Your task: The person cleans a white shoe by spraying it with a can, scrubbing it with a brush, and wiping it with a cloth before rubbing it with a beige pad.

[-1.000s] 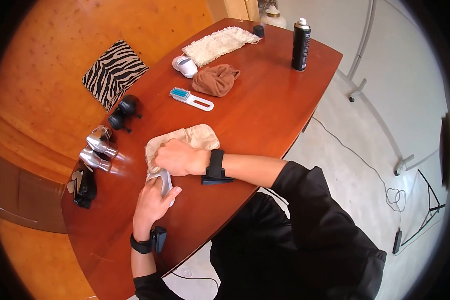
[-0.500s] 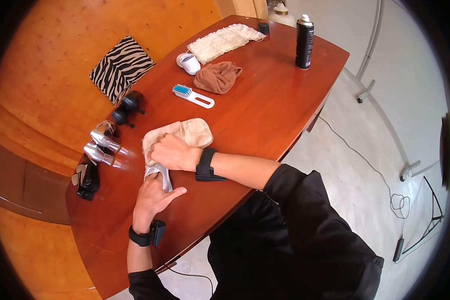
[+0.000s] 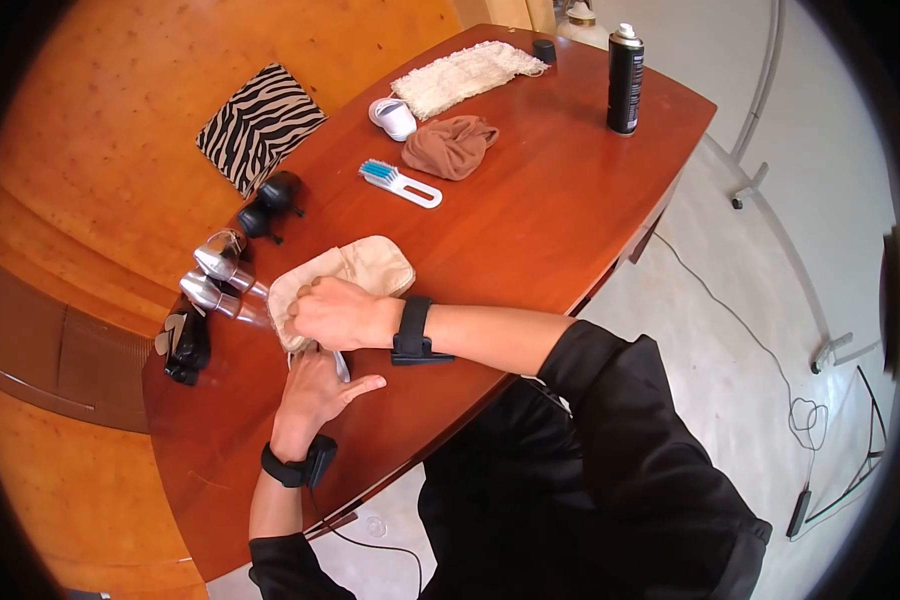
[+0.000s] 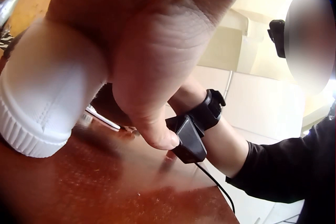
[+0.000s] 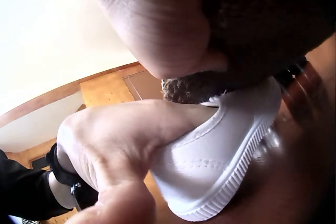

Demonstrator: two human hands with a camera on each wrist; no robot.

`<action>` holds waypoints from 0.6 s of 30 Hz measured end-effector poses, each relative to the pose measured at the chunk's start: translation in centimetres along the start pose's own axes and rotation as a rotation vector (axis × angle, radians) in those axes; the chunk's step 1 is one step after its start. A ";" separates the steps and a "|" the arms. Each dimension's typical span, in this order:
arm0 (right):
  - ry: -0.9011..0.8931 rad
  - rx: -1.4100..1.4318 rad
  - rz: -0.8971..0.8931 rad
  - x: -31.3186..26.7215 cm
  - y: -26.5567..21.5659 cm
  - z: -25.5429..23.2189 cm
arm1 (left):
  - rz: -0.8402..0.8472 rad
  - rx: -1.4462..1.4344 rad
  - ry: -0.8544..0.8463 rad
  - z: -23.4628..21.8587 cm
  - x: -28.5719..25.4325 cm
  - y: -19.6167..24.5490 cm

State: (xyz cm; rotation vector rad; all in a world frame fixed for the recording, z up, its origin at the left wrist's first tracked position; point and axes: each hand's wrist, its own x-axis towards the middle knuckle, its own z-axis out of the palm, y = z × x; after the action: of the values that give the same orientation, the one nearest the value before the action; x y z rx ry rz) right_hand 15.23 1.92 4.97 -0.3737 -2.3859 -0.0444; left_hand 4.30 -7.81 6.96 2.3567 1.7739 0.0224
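Observation:
A white sneaker [image 5: 210,163] with a ribbed sole is held low by the tabletop. My left hand [image 3: 315,392] has its fingers inside the shoe's opening, where they are hidden; its thumb sticks out straight to the side. In the head view, my right hand [image 3: 342,314], curled like a fist, grips a beige cloth [image 3: 378,262] with a fuzzy edge. The cloth lies over the front of the shoe and covers most of it there. In the right wrist view, the shaded cloth [image 5: 194,88] meets the shoe's upper beside my left wrist.
Farther along the wooden table [image 3: 530,240] lie a white brush [image 3: 402,184] with blue bristles, a brown cloth [image 3: 450,148], another white shoe [image 3: 394,118] and a cream shaggy cloth [image 3: 465,76]. A black spray can [image 3: 625,82] stands at the far right. Silver [image 3: 213,275] and black items line the left edge.
The right hand and cloth have shifted slightly left and down over the shoe, hiding more of it. My left thumb has spread outward. The head view has shifted a little.

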 end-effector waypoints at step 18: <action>-0.055 -0.042 -0.029 0.1 -1.5 -1.3 | -0.104 -0.009 -0.173 -2.0 0.0 2.1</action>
State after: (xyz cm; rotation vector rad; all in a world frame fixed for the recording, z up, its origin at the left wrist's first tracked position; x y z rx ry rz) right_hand 15.61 0.36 6.05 -0.3643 -2.4482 -0.0995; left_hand 6.07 -8.07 9.23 2.1835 1.8046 -0.1828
